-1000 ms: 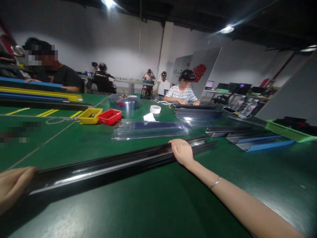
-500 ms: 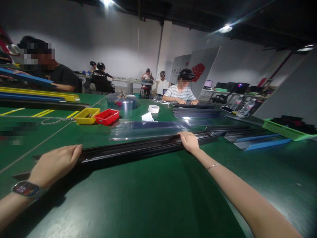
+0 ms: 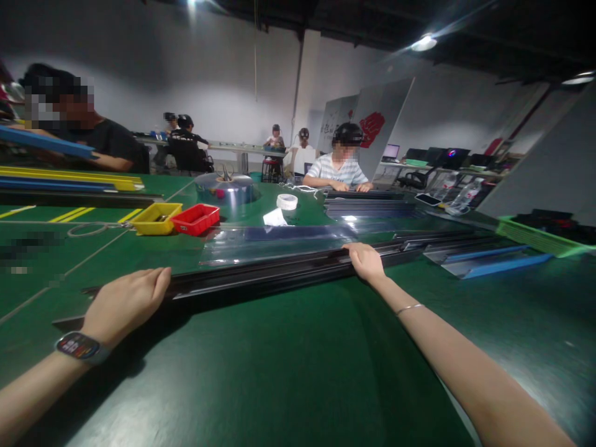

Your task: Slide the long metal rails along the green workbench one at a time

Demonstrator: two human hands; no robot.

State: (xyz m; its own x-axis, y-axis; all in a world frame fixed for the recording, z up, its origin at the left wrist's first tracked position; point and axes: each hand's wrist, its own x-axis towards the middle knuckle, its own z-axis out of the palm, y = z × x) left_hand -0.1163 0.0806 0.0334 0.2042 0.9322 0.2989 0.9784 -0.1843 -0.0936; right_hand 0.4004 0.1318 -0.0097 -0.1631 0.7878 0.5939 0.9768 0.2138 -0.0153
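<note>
A long black channel profile [image 3: 261,273] slants across the green table [image 3: 288,366] in front of me. My left hand [image 3: 128,304] is closed around it near its left end, with a watch on the wrist. Farther along, my right hand [image 3: 366,261] grips the profile's upper edge toward the right. Both sets of fingertips are hidden behind it. Just beyond lies a clear plastic sheet [image 3: 279,239]. The profile's right end meets other dark profiles [image 3: 442,239], and I cannot tell whether they touch.
Blue-edged channels [image 3: 498,264] lie right, near a green basket [image 3: 540,237]. A yellow bin [image 3: 156,218], a red bin [image 3: 195,218], a tape roll [image 3: 287,202] and a coil of clear film [image 3: 226,188] stand beyond. Co-workers sit across and at left; one handles a blue profile [image 3: 46,143].
Both my hands and the black profile have shifted right along the table, the left hand more than the right. The grip on the profile looks the same.
</note>
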